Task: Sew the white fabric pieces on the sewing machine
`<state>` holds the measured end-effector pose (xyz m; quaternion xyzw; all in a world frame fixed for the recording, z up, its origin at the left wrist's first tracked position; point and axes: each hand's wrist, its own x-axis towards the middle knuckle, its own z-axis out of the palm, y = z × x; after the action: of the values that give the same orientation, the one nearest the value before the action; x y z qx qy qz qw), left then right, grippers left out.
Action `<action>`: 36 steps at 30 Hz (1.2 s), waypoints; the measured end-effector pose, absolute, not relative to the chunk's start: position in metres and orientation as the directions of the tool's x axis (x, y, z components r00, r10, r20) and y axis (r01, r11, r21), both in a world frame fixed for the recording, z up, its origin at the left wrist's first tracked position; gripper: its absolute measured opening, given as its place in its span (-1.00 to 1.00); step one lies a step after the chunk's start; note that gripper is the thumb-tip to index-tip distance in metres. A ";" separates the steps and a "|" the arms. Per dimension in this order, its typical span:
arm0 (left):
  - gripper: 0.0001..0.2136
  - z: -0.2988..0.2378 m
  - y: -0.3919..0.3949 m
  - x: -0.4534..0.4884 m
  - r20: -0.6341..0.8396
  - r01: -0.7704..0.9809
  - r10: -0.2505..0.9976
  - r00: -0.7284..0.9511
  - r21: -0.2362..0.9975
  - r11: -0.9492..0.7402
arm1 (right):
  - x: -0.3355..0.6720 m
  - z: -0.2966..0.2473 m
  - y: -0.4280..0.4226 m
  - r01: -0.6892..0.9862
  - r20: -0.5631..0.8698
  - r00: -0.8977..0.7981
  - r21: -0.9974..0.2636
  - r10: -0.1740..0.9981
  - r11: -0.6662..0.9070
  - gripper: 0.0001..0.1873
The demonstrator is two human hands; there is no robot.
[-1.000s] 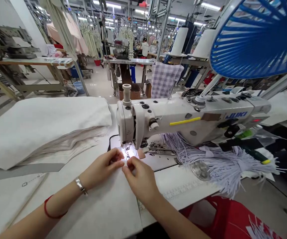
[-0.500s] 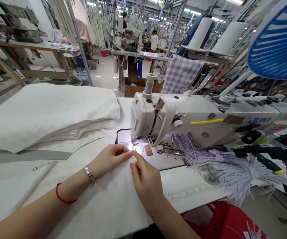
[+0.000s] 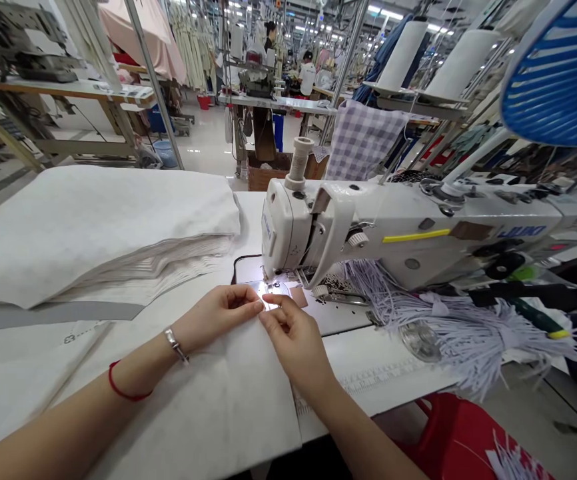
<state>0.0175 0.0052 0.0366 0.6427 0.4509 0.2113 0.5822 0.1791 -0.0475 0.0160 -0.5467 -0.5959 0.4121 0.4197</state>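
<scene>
At lower centre of frame, before the sewing machine [image 3: 293, 230], white cloth [image 3: 251, 400] lies spread; left hand [image 3: 221, 317] and right hand [image 3: 296, 340] together at its upper end, fingertips nearly meeting; cannot tell what they pinch; likely light, soft, creasable; best taken by an edge.

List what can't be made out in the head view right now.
Head view: what, if anything, the left hand and right hand pinch; the hands hide it.
Head view: what the dark specks under the arm of the sewing machine are; too small.
Head view: the rest of the fan; cut off by the top and right edges.
Head view: the lower part of the red plastic item; cut off by the bottom edge.
</scene>
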 end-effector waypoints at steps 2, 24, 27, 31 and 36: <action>-0.66 0.035 0.006 0.018 -0.234 0.327 0.834 0.499 0.942 0.069 | 0.178 0.014 -0.046 0.207 -0.019 -0.049 -0.978 0.999 -0.009 -0.74; -0.67 0.042 0.004 0.020 -0.328 0.435 0.818 0.472 0.894 0.108 | 0.172 -0.001 -0.054 0.836 0.722 -0.161 -0.262 0.673 0.482 -0.77; -0.63 0.041 0.005 0.020 -0.318 0.500 0.821 0.474 0.865 0.046 | 0.171 -0.002 -0.057 0.889 0.737 -0.218 -0.120 0.640 0.441 -0.79; -0.71 0.034 0.006 0.027 -0.196 0.620 0.867 0.458 0.770 -0.153 | 0.177 0.003 -0.063 0.923 0.595 -0.298 -0.021 0.746 0.384 -0.78; -0.86 0.024 0.006 0.039 0.018 0.679 0.883 0.469 0.633 -0.373 | 0.209 0.020 -0.050 0.876 0.188 -0.429 -0.150 0.883 0.458 -0.82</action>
<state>0.0392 0.0064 0.0235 0.8089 0.4826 0.1801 0.2835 0.2090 -0.0498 0.0198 -0.5205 -0.8452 0.0148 0.1204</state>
